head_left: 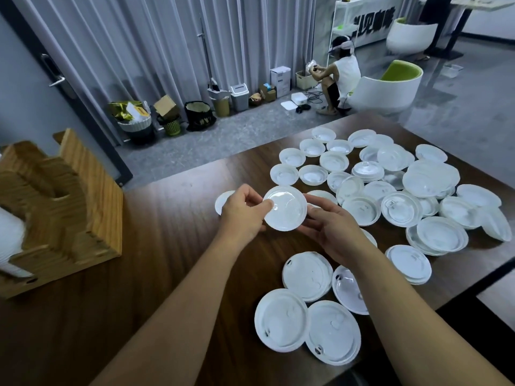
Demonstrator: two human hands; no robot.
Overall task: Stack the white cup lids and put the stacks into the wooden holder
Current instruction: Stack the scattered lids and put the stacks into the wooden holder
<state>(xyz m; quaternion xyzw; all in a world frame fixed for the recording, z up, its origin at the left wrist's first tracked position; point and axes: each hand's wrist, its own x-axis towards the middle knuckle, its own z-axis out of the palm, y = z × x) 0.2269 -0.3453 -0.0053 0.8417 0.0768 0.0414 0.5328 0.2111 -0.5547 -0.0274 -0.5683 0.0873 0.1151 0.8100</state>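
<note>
stacking is in hand: left hand (pixel 242 212) and right hand (pixel 333 227) pinch 1 white lid (pixel 284 208) by its rim above the worktop (pixel 172 218), next needing a matching lid from the loose lids (pixel 390 185), wooden holder (pixel 55 207) well apart.
</note>
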